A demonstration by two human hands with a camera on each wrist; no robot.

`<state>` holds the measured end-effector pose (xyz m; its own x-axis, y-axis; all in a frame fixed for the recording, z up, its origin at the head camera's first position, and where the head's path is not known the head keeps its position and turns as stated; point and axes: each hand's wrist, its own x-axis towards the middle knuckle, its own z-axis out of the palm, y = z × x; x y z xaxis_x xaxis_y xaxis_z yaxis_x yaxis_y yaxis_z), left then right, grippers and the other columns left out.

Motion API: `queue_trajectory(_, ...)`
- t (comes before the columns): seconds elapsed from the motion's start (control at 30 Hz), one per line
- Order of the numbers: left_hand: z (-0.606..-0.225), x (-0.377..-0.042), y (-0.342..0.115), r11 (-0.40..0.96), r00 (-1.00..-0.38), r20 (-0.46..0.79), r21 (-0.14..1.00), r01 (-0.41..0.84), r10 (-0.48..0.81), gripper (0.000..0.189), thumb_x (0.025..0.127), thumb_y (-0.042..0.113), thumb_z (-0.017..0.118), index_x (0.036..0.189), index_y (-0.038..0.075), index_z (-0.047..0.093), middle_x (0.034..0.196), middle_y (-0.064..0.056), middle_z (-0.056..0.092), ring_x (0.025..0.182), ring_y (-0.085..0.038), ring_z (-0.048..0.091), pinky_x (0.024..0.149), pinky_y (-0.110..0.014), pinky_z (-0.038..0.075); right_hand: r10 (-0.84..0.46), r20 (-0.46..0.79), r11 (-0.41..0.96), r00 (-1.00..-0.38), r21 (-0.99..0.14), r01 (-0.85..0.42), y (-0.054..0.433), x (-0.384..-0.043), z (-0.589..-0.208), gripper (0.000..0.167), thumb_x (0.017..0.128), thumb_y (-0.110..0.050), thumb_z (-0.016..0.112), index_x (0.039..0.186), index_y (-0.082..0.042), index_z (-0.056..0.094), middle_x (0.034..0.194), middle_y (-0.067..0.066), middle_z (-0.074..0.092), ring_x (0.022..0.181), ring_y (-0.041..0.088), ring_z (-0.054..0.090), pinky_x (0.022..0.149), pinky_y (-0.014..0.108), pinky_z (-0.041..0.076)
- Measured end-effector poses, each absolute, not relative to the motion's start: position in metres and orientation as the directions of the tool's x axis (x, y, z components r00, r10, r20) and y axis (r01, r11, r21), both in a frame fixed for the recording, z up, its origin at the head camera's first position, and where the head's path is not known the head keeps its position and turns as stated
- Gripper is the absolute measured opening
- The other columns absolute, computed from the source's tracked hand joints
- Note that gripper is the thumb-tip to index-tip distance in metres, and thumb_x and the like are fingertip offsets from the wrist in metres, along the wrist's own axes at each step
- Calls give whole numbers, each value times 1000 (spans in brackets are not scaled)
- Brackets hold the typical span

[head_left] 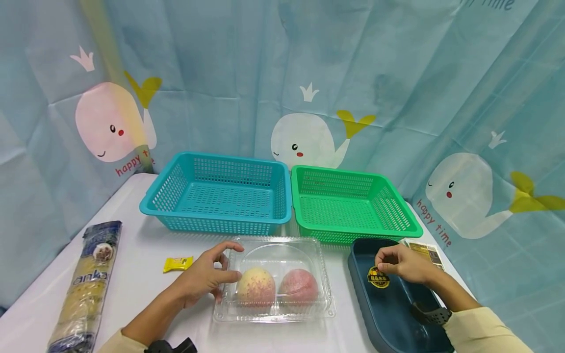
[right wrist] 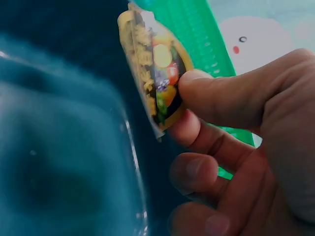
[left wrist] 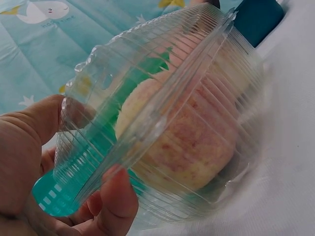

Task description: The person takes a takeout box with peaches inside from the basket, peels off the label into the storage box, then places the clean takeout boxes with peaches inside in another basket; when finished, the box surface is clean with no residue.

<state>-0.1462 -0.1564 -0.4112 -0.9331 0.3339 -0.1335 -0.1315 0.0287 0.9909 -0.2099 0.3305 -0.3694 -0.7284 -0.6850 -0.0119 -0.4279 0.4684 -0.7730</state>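
Observation:
A clear plastic clamshell box stands on the white table, its lid down over two peaches: a yellowish speckled one and a pinker one. My left hand grips the box's left side, thumb near the lid and fingers at the rim, as the left wrist view also shows. Over the dark blue tray, my right hand pinches a round black-and-gold fruit sticker between thumb and forefinger. In the right wrist view the sticker looks slightly bent, with fruit pictures and gold characters on it.
Behind the box stand a blue basket and a green basket, side by side. A yellow wrapped snack and a long noodle-like packet lie to the left. A sheet of stickers or card lies partly behind the right hand.

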Motion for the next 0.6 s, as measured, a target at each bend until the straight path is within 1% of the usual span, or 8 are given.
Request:
queue_trajectory(0.1, -411, -146, -156, 32, -932, -140, 990, -137, 334, 60, 80, 7, 78, 132, 11, 49, 93, -17, 35, 56, -19, 46, 38, -30, 48, -677, -31, 501, -735, -752, -430, 334, -211, -376, 9, 94, -3, 60, 87, -8, 62, 75, 7, 58, 65, 20, 54, 55, 31, 47)
queue_trajectory(0.23, -410, -147, -156, 34, -933, -144, 990, -140, 330, 60, 80, 6, 77, 132, 11, 49, 93, -17, 35, 56, -19, 46, 37, -29, 48, -652, -96, 555, -752, -736, -388, 338, -213, -383, 8, 94, -6, 61, 86, -10, 63, 77, 0, 58, 69, 12, 53, 56, 27, 45)
queue_trajectory(0.33, -410, -147, -156, 34, -934, -142, 990, -138, 327, 60, 80, 6, 77, 132, 11, 49, 94, -17, 35, 56, -19, 46, 37, -29, 48, -645, -120, 578, -755, -722, -379, 340, -214, -387, 9, 93, -6, 62, 85, -9, 63, 78, -2, 57, 70, 11, 52, 56, 26, 45)
queue_trajectory(0.5, -411, -147, -156, 42, -935, -146, 989, -140, 324, 60, 79, 6, 77, 132, 11, 49, 94, -17, 35, 54, -19, 45, 37, -30, 48, -638, -118, 614, -761, -675, -409, 342, -216, -393, 11, 92, -4, 63, 83, -9, 63, 78, -5, 57, 69, 8, 51, 54, 25, 43)
queue_trajectory(0.6, -412, -147, -156, 47, -935, -146, 989, -139, 322, 60, 79, 6, 77, 132, 11, 49, 93, -17, 35, 54, -19, 45, 37, -29, 48, -627, -120, 643, -770, -638, -424, 342, -216, -396, 11, 91, -6, 64, 82, -11, 63, 77, -6, 57, 69, 8, 51, 56, 25, 43)
